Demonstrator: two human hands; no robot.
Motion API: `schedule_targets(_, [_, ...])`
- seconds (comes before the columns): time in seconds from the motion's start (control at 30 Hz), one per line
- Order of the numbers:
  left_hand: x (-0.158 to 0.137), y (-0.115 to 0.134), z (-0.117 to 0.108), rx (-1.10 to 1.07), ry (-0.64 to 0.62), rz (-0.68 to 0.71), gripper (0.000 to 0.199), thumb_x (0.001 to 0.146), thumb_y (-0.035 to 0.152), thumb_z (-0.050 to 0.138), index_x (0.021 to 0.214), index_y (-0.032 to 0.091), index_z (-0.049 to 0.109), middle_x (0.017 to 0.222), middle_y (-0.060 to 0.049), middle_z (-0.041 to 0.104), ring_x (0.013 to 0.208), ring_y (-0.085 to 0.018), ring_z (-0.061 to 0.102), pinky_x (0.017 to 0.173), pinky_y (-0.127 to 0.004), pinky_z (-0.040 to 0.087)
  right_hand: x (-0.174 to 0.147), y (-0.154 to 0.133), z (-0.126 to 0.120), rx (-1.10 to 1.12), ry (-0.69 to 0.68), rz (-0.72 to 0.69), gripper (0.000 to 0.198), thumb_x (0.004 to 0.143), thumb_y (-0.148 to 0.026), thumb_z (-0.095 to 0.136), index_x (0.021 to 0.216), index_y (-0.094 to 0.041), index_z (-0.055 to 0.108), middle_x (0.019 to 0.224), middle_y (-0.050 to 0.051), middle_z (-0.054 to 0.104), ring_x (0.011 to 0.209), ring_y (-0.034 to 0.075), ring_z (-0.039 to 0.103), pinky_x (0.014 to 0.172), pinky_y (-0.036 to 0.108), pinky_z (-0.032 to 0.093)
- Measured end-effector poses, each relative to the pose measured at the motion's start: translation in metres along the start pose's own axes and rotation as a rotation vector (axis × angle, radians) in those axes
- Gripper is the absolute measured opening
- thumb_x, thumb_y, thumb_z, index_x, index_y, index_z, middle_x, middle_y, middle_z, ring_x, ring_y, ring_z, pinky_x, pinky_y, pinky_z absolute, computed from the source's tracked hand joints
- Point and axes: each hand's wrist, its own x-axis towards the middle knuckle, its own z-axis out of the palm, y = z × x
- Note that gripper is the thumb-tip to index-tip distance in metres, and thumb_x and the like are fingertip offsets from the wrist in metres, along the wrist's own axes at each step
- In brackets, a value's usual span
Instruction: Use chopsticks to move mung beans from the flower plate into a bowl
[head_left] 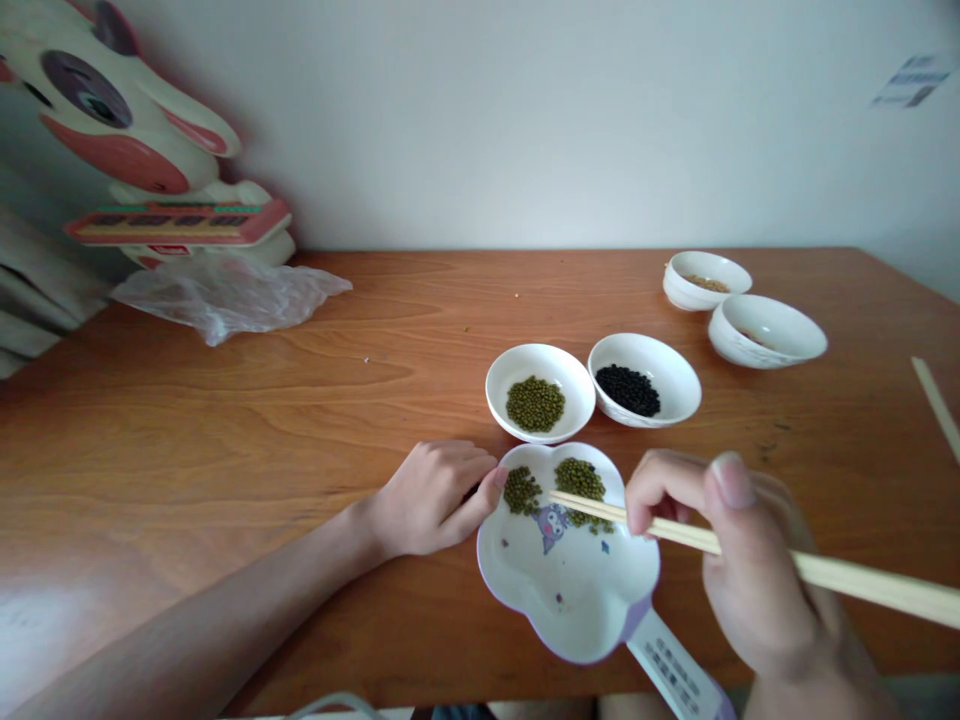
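Note:
My right hand (750,540) grips a pair of pale wooden chopsticks (679,533), whose tips rest over the green beans inside a flower-shaped dish (585,620) with a handle. The dish is white with a purple rim and a cartoon figure printed in it. Two small heaps of green beans (580,480) lie in its far lobes. My left hand (439,497) is closed on the dish's left rim, thumb on the edge. Just beyond stand a white bowl of green beans (535,404) and a white bowl of black beans (628,390).
Farther right are a white bowl with tan grains (706,284) and another white bowl (780,345) with little visible inside. A thin pale stick (936,405) lies at the right edge. A cow-shaped toy keyboard (180,225) and a clear plastic bag (232,290) occupy the back left, against the wall.

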Motion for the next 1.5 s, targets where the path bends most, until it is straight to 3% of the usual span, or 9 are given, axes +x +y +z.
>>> schedule_targets(0.5, [-0.001,0.0,0.0,0.003,0.002,-0.008,0.044,0.112,0.034,0.031,0.077,0.019,0.053,0.073,-0.003,0.062,0.067,-0.016,0.053,0.067,-0.029,0.041,0.007,-0.007,0.004,-0.123,-0.043,0.02,0.068,0.111,-0.06,0.022,0.07,-0.022,0.06,0.062,0.0,0.058,0.057,0.014,0.051,0.055,0.032,0.035])
schedule_targets(0.97, [-0.001,0.0,0.0,-0.004,-0.013,-0.02,0.044,0.112,0.035,0.03,0.077,0.02,0.052,0.074,-0.003,0.061,0.068,-0.016,0.053,0.068,-0.03,0.04,0.009,-0.003,0.009,-0.117,0.013,-0.003,0.066,0.112,-0.055,0.025,0.069,-0.021,0.062,0.061,0.001,0.058,0.058,0.015,0.051,0.057,0.033,0.035])
schedule_targets(1.23, [-0.001,-0.001,0.001,-0.006,-0.013,-0.018,0.043,0.112,0.035,0.03,0.077,0.02,0.051,0.074,-0.003,0.061,0.068,-0.016,0.052,0.069,-0.03,0.041,0.005,0.003,-0.001,0.02,0.149,-0.094,0.076,0.11,-0.059,0.021,0.063,-0.024,0.07,0.064,0.006,0.066,0.062,0.022,0.061,0.058,0.038,0.041])
schedule_targets(1.37, [-0.001,-0.001,0.001,-0.007,-0.002,-0.01,0.044,0.112,0.035,0.03,0.077,0.02,0.051,0.074,-0.002,0.061,0.068,-0.016,0.052,0.068,-0.03,0.04,0.005,0.007,-0.005,0.046,0.454,-0.185,0.08,0.111,-0.057,0.016,0.065,-0.026,0.073,0.066,0.007,0.067,0.069,0.024,0.064,0.062,0.039,0.043])
schedule_targets(1.5, [0.0,-0.002,0.001,-0.009,0.008,-0.001,0.043,0.112,0.034,0.03,0.077,0.02,0.05,0.073,-0.002,0.06,0.067,-0.016,0.051,0.067,-0.03,0.039,0.01,0.011,-0.004,-0.011,0.539,-0.075,0.078,0.106,-0.07,0.022,0.072,-0.025,0.075,0.067,0.006,0.07,0.068,0.024,0.063,0.065,0.039,0.043])
